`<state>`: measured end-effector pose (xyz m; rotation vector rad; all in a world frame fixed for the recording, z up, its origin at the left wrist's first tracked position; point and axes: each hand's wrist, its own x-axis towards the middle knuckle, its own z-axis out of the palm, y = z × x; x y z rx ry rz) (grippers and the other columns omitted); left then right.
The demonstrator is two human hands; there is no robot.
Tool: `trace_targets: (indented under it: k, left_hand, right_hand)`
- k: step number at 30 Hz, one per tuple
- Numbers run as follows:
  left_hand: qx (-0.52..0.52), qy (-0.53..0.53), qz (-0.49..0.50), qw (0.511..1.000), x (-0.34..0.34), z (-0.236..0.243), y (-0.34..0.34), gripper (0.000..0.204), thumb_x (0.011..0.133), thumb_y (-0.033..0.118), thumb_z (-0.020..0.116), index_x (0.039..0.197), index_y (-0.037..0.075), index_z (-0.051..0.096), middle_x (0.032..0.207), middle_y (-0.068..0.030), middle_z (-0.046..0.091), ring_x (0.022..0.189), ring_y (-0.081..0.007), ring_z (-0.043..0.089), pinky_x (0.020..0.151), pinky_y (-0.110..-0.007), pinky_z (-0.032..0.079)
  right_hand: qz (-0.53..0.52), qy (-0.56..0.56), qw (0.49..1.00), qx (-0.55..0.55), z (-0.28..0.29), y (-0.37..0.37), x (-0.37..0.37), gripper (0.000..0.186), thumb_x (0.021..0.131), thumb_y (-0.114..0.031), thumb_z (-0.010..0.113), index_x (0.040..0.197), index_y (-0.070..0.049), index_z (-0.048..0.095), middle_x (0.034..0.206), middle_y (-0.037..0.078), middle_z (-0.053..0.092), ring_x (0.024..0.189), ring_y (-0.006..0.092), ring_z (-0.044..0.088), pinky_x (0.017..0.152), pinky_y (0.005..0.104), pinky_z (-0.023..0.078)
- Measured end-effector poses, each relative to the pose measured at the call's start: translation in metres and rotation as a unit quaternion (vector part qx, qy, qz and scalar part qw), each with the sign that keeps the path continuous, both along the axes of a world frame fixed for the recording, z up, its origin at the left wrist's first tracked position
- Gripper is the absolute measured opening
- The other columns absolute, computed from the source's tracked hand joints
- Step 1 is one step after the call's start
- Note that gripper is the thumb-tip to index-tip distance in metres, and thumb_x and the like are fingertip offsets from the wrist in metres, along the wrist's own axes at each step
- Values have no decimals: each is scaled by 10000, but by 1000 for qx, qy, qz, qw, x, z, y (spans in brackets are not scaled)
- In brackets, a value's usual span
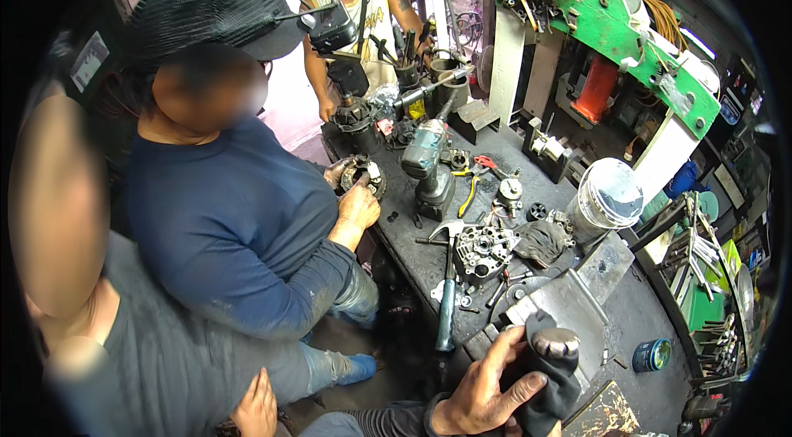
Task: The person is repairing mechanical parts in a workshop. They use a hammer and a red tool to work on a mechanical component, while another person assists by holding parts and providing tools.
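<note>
My bare left hand point(487, 389) reaches in from the lower edge in a dark striped sleeve. Its fingers and thumb close on a black work glove point(546, 379) with a worn grey, ridged top. The glove appears to be on my right hand point(554, 346), whose fingers look curled in. Whether anything lies inside that curl is hidden. Just beyond both hands is a grey metal vise-like block point(565, 309). A hammer point(448, 297) with a blue handle lies to their left, beside a cast metal engine casing point(483, 253). A dark, dirty glove point(544, 243) rests behind the casing.
A co-worker in blue point(239, 214) handles a round metal part point(363, 177). Another person in grey point(181, 354) is at the left; a third stands at the back. An impact wrench point(429, 161), pliers point(472, 190), a white bucket point(606, 194) and a blue can point(652, 354) occupy the bench.
</note>
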<state>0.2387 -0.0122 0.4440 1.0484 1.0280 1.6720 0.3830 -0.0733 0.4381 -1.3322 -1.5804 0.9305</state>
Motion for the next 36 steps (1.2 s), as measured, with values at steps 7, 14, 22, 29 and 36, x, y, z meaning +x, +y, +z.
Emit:
trace_targets:
  k: [7, 14, 22, 29, 36]
  left_hand:
    - [-52, -144, -139, 978, -1, 26, 8, 714, 901, 70, 766, 1495, -36, 385, 1192, -59, 641, 1134, -138, 598, 1041, -308, 451]
    - [19, -380, -271, 884, 18, 22, 11, 666, 812, 58, 783, 1401, 59, 472, 1157, -22, 617, 1065, -122, 610, 956, -259, 490]
    - [68, -22, -98, 993, 55, 14, -15, 868, 887, 91, 806, 1541, 34, 239, 1397, -119, 434, 1296, -189, 453, 1123, -342, 391]
    - [45, -92, -55, 993, 47, 52, -16, 701, 817, 84, 842, 1401, 6, 463, 1145, -61, 607, 1060, -133, 598, 966, -292, 492]
    - [9, -253, -241, 937, 35, 61, -15, 710, 711, 73, 894, 1331, 59, 550, 1044, 9, 634, 946, -69, 602, 878, -212, 463]
  right_hand:
    - [110, -38, 987, 114, -5, 5, 10, 289, 931, -87, 747, 1186, 27, 668, 1055, 228, 699, 973, 389, 683, 883, 430, 520]
    - [225, 381, 858, -262, 1, 8, 32, 534, 946, -149, 728, 1422, 14, 550, 1333, 99, 626, 1203, 191, 591, 1046, 341, 455]
    - [107, 72, 990, -60, -1, 4, 58, 294, 970, -96, 670, 1226, 45, 636, 1082, 170, 724, 990, 280, 682, 878, 386, 514]
    - [103, -97, 987, 74, 1, -17, 58, 313, 963, -104, 657, 1236, 49, 651, 1133, 254, 705, 1038, 451, 668, 922, 463, 507]
    - [193, 297, 911, -210, 26, -21, 59, 404, 989, -236, 655, 1267, 56, 620, 1117, 171, 688, 1026, 288, 650, 919, 388, 482]
